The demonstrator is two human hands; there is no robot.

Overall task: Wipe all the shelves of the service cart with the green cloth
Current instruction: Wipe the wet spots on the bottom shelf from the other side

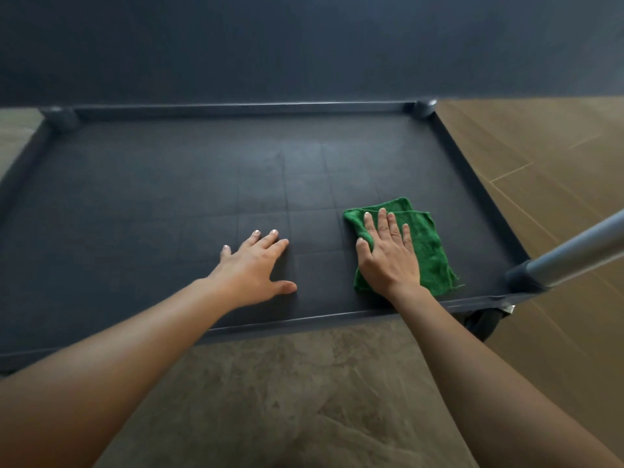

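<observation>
Fingers of the right hand (388, 255) press flat on the green cloth (429, 251); bare shelf (152, 197) spreads toward ten o'clock, past the flat, empty left hand (253, 265).

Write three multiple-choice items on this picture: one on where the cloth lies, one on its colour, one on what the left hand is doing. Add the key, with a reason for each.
1. Where on the shelf does the cloth lie?
A) near its near right corner
B) in its far left corner
C) hanging over its far rim

2. What colour is the cloth?
A) red
B) green
C) white

3. What is the left hand doing?
A) holding a bottle
B) resting flat on the shelf, holding nothing
C) pinching the cloth

Key: 1 A, the cloth sits close to the near rim and the right post. 2 B, it is plainly green. 3 B, its fingers lie straight and spread on bare shelf, while the right hand presses the cloth.
</observation>
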